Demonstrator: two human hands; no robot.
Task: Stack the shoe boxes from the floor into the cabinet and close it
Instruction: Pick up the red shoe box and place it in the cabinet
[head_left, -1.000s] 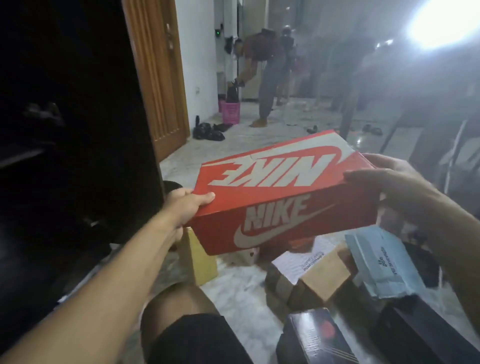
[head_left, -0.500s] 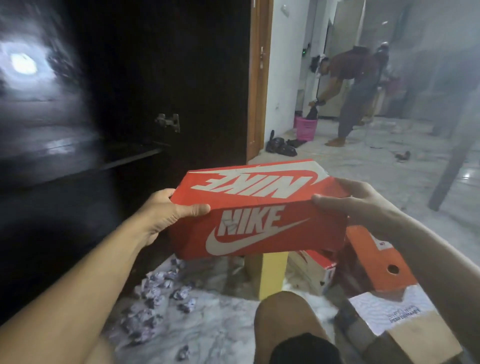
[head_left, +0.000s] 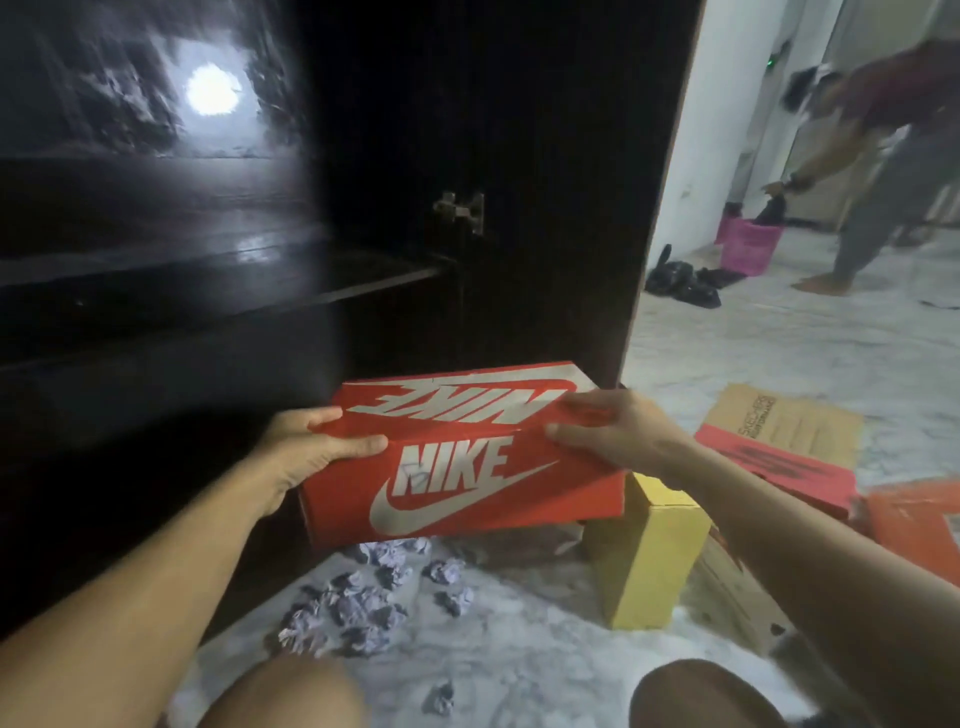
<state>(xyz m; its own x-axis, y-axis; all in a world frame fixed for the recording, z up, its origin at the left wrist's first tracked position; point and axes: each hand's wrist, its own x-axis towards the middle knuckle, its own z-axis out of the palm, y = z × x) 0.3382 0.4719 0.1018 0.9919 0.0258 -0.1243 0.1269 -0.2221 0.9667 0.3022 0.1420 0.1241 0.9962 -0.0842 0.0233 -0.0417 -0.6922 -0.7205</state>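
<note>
Pale marble floor (head_left: 545, 670) under my knees, with the dark open cabinet (head_left: 363, 291) ahead and left of my hands. To do this well, I should keep the red Nike shoe box (head_left: 462, 457) level and slide it in flat onto the shelf (head_left: 291, 291) just above and left of it. My left hand (head_left: 317, 449) grips the box's left end, thumb on the front face. My right hand (head_left: 618, 434) clamps its right end. 1 yellow box (head_left: 649, 556) stands below my right wrist.
</note>
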